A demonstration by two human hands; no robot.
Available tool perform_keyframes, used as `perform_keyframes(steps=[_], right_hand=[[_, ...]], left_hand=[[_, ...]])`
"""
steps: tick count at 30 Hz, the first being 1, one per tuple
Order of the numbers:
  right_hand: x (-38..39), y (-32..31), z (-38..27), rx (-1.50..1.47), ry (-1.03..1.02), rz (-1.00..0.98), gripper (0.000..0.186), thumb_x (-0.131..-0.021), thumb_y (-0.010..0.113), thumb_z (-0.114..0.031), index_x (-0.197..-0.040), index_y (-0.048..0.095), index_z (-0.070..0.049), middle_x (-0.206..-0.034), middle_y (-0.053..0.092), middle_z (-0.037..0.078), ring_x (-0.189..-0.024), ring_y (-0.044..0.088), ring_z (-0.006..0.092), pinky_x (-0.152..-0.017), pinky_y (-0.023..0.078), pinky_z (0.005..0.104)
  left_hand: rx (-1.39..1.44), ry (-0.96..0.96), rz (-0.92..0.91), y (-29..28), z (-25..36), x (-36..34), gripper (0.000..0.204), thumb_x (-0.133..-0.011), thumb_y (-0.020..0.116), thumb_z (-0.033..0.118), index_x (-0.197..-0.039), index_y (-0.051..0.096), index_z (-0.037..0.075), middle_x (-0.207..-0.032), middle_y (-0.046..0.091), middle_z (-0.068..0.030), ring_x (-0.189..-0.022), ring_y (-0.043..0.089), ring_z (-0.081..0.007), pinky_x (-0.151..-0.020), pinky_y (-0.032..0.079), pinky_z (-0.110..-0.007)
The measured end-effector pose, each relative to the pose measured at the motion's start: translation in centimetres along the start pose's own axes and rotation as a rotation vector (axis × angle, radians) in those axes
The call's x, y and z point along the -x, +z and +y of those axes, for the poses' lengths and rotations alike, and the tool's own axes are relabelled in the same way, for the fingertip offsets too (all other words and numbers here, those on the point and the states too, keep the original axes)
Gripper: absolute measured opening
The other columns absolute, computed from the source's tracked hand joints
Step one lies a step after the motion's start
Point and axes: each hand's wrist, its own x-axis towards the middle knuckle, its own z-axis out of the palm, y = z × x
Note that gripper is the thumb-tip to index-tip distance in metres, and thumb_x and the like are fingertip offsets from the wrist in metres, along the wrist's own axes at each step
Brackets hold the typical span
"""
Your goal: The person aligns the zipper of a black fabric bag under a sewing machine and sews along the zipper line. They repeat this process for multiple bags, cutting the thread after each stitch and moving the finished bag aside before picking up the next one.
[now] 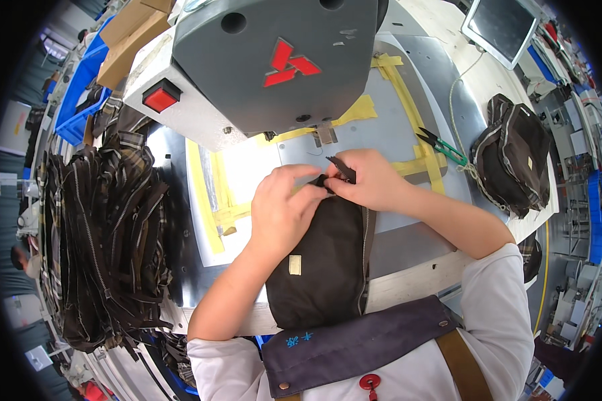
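A dark brown fabric piece (324, 257) with a zipper along its right edge and a small pale label lies in front of me, its near end by my apron. At its far end my left hand (284, 204) pinches the dark cloth between thumb and fingers. Close beside it, my right hand (369, 179) is closed on a dark strap (342, 170) whose end sticks up past the fingers. Both hands nearly meet just below the head of a grey sewing machine (274, 73). How the strap joins the fabric is hidden by my fingers.
Yellow tape (214, 214) borders the machine's work plate. Green-handled snips (443, 147) lie to the right, near stacked dark fabric pieces (515, 157). A tall pile of zippered pieces (107, 234) stands at left. A red switch (160, 97), blue bin (80, 117) and screen (502, 28) are farther off.
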Motion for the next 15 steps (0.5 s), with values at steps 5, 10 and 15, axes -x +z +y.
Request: perform_keyframes(steps=[5,10,15], right_hand=[[0.2,0.0,0.6,0.075,-0.213,0.056,0.019,-0.082,0.067,-0.017,-0.083,0.063,0.001,-0.070,0.061,0.014,-0.063,0.058,0.0240,-0.060,0.046,0.0354],[0.1,0.0,-0.2,-0.023,0.018,0.054,0.021,-0.088,0.063,-0.020,-0.086,0.064,0.001,-0.070,0.061,0.008,-0.064,0.056,0.0163,-0.061,0.046,0.0313],[-0.2,0.2,-0.2,-0.243,0.220,0.062,0.025,-0.093,0.060,-0.021,-0.090,0.064,0.003,-0.084,0.066,0.004,-0.075,0.059,0.0081,-0.064,0.046,0.0277]], left_hand=[[0.286,-0.500,-0.113,-0.3,0.4,-0.2,0.014,-0.078,0.076,0.005,-0.084,0.064,0.002,-0.085,0.069,-0.0078,-0.078,0.066,-0.0206,-0.076,0.051,-0.029],[0.432,-0.538,-0.105,-0.1,-0.4,0.1,0.013,-0.078,0.077,0.004,-0.084,0.065,0.002,-0.082,0.067,-0.0068,-0.074,0.064,-0.0176,-0.068,0.050,-0.028],[0.471,-0.520,-0.074,0.0,-0.3,0.1,0.013,-0.078,0.077,0.004,-0.084,0.066,0.002,-0.080,0.067,-0.0061,-0.071,0.063,-0.0168,-0.066,0.050,-0.027]])
